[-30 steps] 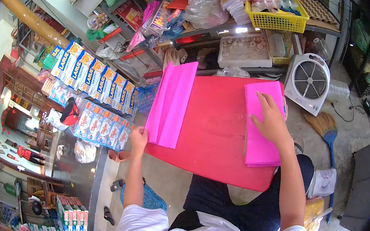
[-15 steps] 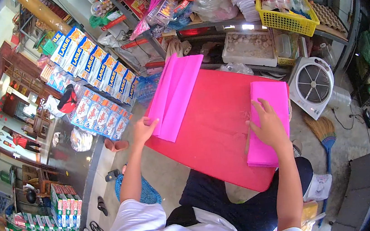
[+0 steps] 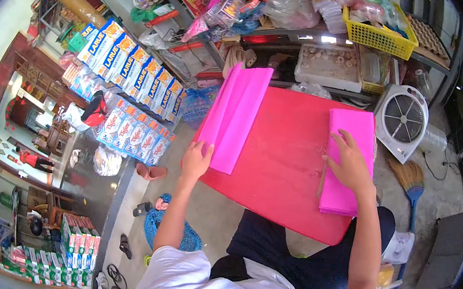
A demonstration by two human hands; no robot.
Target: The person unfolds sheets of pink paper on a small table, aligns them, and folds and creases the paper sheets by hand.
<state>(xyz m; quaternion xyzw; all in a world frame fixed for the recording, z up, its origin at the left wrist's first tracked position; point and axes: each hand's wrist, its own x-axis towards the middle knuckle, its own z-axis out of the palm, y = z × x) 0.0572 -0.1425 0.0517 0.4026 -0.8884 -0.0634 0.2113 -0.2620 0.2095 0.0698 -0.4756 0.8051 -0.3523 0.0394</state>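
A red table stands in front of me. Folded pink sheets lie along its left side, their far end sticking out past the edge. At their near left corner is my left hand, fingers curled a little and apart, touching the paper's edge. A neat stack of pink paper lies on the right side of the table. Over this stack rests my right hand, its fingers spread and nothing gripped.
Beer cartons are piled at the left. Behind the table, a shelf holds a yellow basket and a white foam tray. To the right are a box fan and a broom. Sandals lie on the floor.
The whole view has shifted, so the table and surroundings appear farther right and slightly lower. Both hands stay at about the same places on the paper.
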